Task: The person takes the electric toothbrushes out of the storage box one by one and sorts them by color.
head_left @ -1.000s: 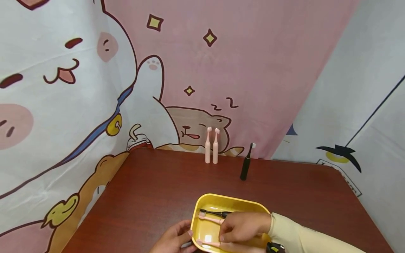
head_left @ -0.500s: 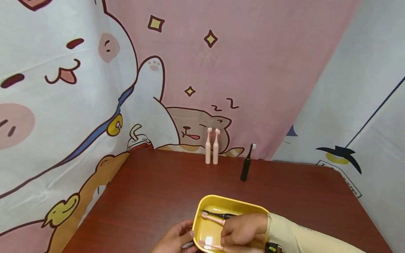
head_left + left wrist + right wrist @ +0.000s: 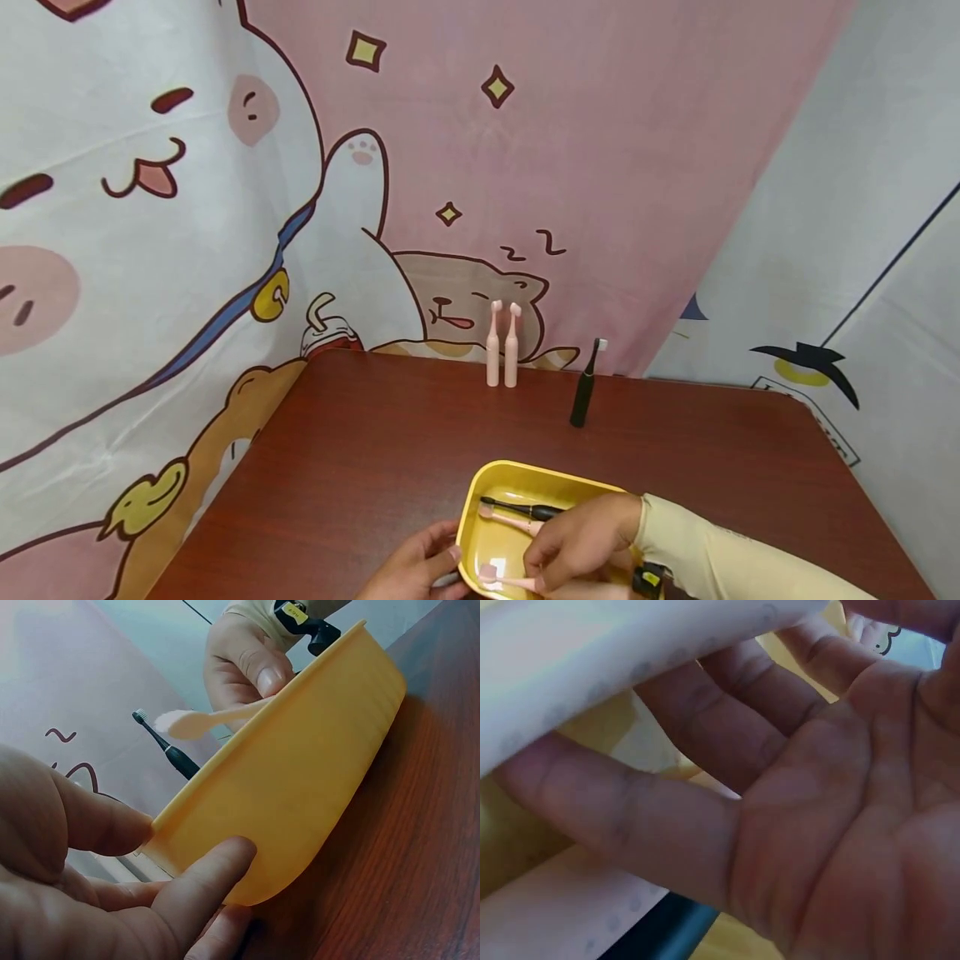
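My right hand (image 3: 581, 542) reaches into a yellow bin (image 3: 555, 475) and pinches a pink electric toothbrush (image 3: 517, 582) between thumb and fingers. In the left wrist view that brush's head (image 3: 184, 724) shows above the bin's rim, and its handle (image 3: 630, 660) crosses the fingers in the right wrist view. Beyond the right hand, a black electric toothbrush (image 3: 521, 508) and another pink one (image 3: 510, 522) lie side by side in the bin, their handles partly hidden. My left hand (image 3: 415, 568) grips the bin's near left corner, the fingers against its outer wall.
Two pink electric toothbrushes, one (image 3: 492, 360) left of the other (image 3: 512, 362), stand upright at the back of the brown table (image 3: 375, 442). To their right stands a black one (image 3: 582, 402). A cartoon-printed cloth (image 3: 637, 167) hangs behind the table.
The near pink toothbrush's head has risen and shifted slightly right as the right hand lifts it. The left hand stays on the bin, which moved slightly right earlier.
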Tool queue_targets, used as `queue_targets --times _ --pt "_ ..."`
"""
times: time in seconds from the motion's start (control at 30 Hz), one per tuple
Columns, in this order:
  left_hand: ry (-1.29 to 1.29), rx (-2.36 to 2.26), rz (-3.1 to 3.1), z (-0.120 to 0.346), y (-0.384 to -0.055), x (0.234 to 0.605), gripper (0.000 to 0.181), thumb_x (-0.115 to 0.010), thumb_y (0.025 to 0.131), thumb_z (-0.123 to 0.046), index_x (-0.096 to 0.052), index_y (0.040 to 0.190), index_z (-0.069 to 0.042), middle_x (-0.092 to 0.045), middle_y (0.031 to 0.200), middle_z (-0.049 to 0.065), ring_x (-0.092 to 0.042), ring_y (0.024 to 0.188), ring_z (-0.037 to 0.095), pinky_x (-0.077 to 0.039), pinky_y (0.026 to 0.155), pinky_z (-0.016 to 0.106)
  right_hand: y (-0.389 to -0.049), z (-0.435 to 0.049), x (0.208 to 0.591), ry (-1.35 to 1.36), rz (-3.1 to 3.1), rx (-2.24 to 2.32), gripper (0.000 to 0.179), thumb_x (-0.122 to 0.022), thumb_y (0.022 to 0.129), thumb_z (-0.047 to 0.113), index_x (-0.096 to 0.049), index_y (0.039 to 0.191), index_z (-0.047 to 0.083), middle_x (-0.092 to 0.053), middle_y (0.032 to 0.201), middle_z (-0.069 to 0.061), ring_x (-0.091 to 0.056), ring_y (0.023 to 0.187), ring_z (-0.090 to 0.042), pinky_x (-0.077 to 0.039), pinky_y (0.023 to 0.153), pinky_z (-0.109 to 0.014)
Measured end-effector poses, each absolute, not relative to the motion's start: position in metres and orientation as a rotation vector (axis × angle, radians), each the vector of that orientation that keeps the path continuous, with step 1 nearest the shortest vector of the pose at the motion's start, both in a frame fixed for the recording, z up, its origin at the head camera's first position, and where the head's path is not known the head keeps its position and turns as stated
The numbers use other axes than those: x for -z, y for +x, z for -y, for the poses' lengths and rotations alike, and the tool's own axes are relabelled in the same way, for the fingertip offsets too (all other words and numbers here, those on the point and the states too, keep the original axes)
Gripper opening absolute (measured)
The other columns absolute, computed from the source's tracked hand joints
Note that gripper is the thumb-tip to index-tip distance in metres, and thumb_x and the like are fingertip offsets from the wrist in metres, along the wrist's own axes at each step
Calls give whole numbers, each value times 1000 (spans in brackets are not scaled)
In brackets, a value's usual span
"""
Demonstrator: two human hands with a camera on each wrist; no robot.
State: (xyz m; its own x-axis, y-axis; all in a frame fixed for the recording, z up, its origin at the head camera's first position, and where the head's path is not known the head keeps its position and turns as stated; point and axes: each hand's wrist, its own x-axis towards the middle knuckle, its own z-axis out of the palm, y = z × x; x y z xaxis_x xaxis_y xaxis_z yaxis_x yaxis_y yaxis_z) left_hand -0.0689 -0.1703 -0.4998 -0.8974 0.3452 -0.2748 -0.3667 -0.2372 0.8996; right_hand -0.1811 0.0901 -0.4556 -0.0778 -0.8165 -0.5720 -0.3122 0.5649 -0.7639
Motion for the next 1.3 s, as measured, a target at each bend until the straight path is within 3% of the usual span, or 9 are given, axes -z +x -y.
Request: queue_targets --times 0.4,0.6,0.73,0.8,0.87,1.03,1.3 --pt "-41 -2159 -1607 170 -68 500 57 -54 101 -11 -29 144 17 -54 127 22 -65 104 23 -59 85 31 -192 -107 434 -856 -1531 656 26 -44 106 31 -61 117 15 -57 86 10 -51 65 -4 -40 47 -17" --pt "-37 -2145 -1622 170 -68 499 56 -55 101 -12 -31 143 17 -54 126 21 -65 104 22 -59 85 29 -198 -117 425 -881 -1539 831 28 -40 107 32 -58 122 15 -66 102 1 -60 85 -7 -52 66 -21" --pt "-23 -2139 -1613 169 -68 500 56 -54 101 -12 -31 143 17 -53 131 23 -64 107 24 -58 85 29 -200 -125 417 -837 -1507 972 32 -38 108 33 -55 126 14 -67 111 -10 -65 96 -18 -61 66 -41" --pt "-4 -2139 -1611 169 -68 500 55 -53 102 -12 -31 143 18 -52 132 25 -64 107 25 -58 86 29 -201 -128 412 -827 -1500 1045 32 -38 107 32 -54 127 12 -67 115 -14 -65 104 -25 -60 70 -54" --pt "16 -2133 -1624 169 -67 500 54 -52 102 -11 -31 142 18 -52 132 26 -64 107 25 -58 85 30 -202 -131 407 -830 -1508 1115 32 -38 108 31 -53 128 11 -66 117 -17 -64 109 -32 -58 71 -58" --pt "38 -2125 -1646 168 -65 500 53 -51 102 -9 -30 141 20 -53 130 27 -64 107 27 -59 86 32 -203 -133 396 -837 -1569 1241 30 -38 108 27 -52 128 11 -63 116 -25 -62 111 -40 -58 71 -59" --pt "-8 -2149 -1608 166 -65 503 53 -52 101 -9 -31 142 18 -54 130 25 -62 110 27 -58 87 31 -214 -133 391 -747 -1781 1396 32 -44 106 33 -51 131 15 -61 120 -25 -63 110 -34 -59 77 -57"
